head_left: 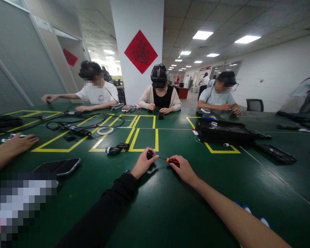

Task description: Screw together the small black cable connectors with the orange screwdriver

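Note:
My left hand (144, 163) is closed around a small black rounded part (150, 154), whose exact kind I cannot make out. In my right hand (184, 169) is a screwdriver (173, 162) with an orange and black handle. Its thin shaft points left toward the black part, and the tip is at or close to my left fingers; whether it touches the part is too small to tell. Both hands are low over the green table (155, 206). Just left of my left hand lie black cylindrical pieces (116, 148).
Black trays (224, 131) are stacked at right, beside a flat black part (276, 153). Cables (85, 122) and a white ring (105, 131) lie at left. A phone (57, 166) is near a co-worker's hand (18, 146). Three people sit across the table.

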A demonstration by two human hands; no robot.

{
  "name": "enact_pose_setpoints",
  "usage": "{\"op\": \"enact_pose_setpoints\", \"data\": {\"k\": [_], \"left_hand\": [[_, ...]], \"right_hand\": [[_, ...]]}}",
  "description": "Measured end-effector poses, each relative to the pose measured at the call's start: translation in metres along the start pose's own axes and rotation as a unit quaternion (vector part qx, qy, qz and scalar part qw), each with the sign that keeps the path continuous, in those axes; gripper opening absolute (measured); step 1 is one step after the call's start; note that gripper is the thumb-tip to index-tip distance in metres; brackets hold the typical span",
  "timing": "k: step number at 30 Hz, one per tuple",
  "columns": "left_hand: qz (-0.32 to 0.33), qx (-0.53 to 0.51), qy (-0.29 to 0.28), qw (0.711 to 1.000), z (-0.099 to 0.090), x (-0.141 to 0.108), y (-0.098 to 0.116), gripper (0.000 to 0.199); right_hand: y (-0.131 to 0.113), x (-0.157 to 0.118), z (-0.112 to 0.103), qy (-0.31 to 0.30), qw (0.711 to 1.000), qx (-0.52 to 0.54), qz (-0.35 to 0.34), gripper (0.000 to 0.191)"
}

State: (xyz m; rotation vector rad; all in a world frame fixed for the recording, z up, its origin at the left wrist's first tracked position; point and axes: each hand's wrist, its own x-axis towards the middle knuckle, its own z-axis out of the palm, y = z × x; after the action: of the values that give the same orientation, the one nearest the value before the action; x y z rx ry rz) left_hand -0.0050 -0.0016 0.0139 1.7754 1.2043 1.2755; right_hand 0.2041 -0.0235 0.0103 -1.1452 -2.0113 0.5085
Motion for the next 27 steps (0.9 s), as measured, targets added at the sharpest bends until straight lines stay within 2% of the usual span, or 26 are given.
{"op": "enact_pose_setpoints", "data": {"k": [6,14,20,27], "left_hand": [[0.004,-0.001,0.008,1.0,0.0001,0.0003,-0.0011,0.021],[-0.004,-0.017,-0.02,1.0,-0.0002,-0.0001,-0.0017,0.019],[-0.007,-0.036,-0.034,0.999,-0.0004,-0.0009,0.0006,0.021],[0.007,-0.037,-0.039,0.999,-0.0001,0.0005,-0.003,0.019]], "right_hand": [[-0.002,-0.001,-0.0019,0.001,1.0,-0.005,-0.002,0.018],[-0.0004,0.0,-0.0007,-0.013,1.0,-0.013,-0.003,0.021],[0.0013,0.0017,0.0009,0.0,0.999,-0.016,-0.03,0.018],[0.0022,0.0016,0.0015,-0.007,0.999,-0.032,-0.014,0.018]]}}
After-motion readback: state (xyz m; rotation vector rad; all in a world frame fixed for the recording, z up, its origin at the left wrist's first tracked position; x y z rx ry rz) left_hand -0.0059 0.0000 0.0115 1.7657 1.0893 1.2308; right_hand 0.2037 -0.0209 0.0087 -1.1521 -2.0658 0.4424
